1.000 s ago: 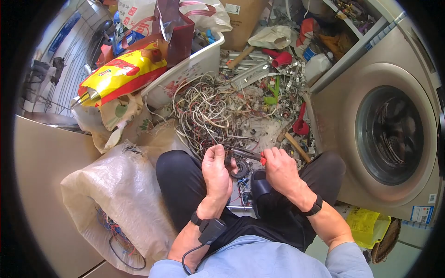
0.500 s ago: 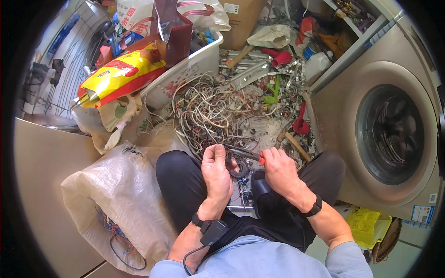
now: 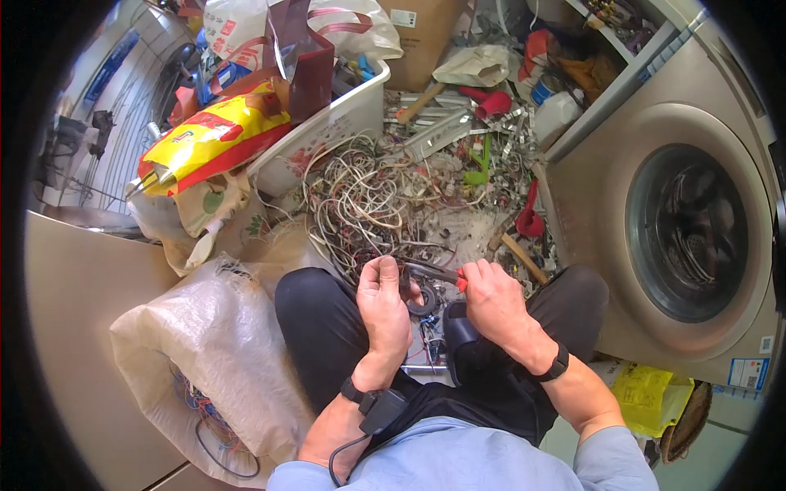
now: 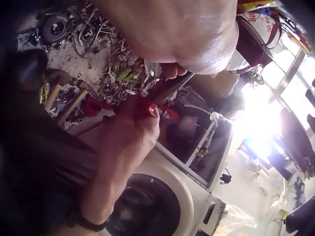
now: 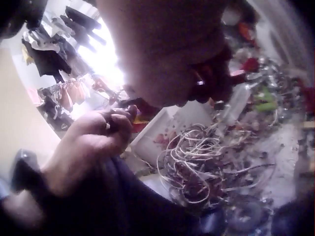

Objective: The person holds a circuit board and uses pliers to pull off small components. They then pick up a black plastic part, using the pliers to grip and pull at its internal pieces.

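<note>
My right hand (image 3: 498,303) grips the red handle of a tool with long dark metal (image 3: 442,273) that reaches left, like pliers or shears. Its far end meets a small dark piece (image 3: 404,282) pinched in my left hand (image 3: 383,315), thumb uppermost. What that piece is I cannot tell. From the left wrist view, the tool's dark metal (image 4: 170,89) slants up from the red handle (image 4: 148,109) towards the left fingertips. The right wrist view is dim, with the left hand (image 5: 98,135) curled at the tool's end.
Below the hands lies a dark wheel (image 3: 423,300). Tangled cables (image 3: 360,192) and metal scraps spread ahead, with a wooden handle (image 3: 524,258) and red scoop (image 3: 530,217) on the right. A white bin (image 3: 327,131) and woven sack (image 3: 205,344) flank the left, a washing machine (image 3: 606,237) the right.
Both hands keep their hold and stay nearly in place, with the tool and the dark piece shifting only very slightly. The head view has tilted a little.
</note>
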`<action>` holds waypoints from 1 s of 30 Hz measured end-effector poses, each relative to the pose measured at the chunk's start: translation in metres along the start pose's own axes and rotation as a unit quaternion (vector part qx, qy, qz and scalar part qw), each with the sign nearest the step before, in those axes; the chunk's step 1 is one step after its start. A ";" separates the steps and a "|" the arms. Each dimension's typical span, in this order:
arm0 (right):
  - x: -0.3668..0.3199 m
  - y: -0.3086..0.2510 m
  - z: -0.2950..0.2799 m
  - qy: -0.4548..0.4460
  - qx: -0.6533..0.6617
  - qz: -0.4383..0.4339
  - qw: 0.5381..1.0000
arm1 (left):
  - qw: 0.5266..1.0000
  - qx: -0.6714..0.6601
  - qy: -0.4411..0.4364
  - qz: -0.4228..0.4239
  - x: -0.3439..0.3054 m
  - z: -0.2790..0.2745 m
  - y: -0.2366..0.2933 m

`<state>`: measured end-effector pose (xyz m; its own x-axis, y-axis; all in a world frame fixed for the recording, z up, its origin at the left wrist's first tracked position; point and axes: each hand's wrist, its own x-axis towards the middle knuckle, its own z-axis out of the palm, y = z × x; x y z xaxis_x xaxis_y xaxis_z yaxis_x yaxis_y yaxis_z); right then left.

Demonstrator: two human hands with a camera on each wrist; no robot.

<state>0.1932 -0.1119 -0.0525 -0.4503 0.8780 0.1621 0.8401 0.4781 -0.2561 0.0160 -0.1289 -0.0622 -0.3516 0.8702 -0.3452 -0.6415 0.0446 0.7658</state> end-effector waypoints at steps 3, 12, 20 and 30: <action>0.000 0.001 -0.003 -0.002 0.007 0.005 1.000 | 1.000 0.006 0.002 0.003 -0.001 0.002 0.000; -0.005 0.003 0.003 -0.018 0.021 -0.009 1.000 | 0.998 -0.003 -0.016 -0.054 0.006 -0.005 0.005; -0.008 0.004 0.002 -0.013 0.057 -0.025 0.998 | 0.985 -0.047 -0.060 -0.155 0.013 -0.018 0.023; -0.006 -0.001 0.004 0.016 0.088 0.006 0.996 | 0.957 -0.150 -0.023 -0.245 0.010 -0.009 0.025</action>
<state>0.1942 -0.1173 -0.0572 -0.4293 0.8835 0.1875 0.7775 0.4671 -0.4211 -0.0098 -0.1238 -0.0510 0.0686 0.8019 -0.5936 -0.8912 0.3167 0.3249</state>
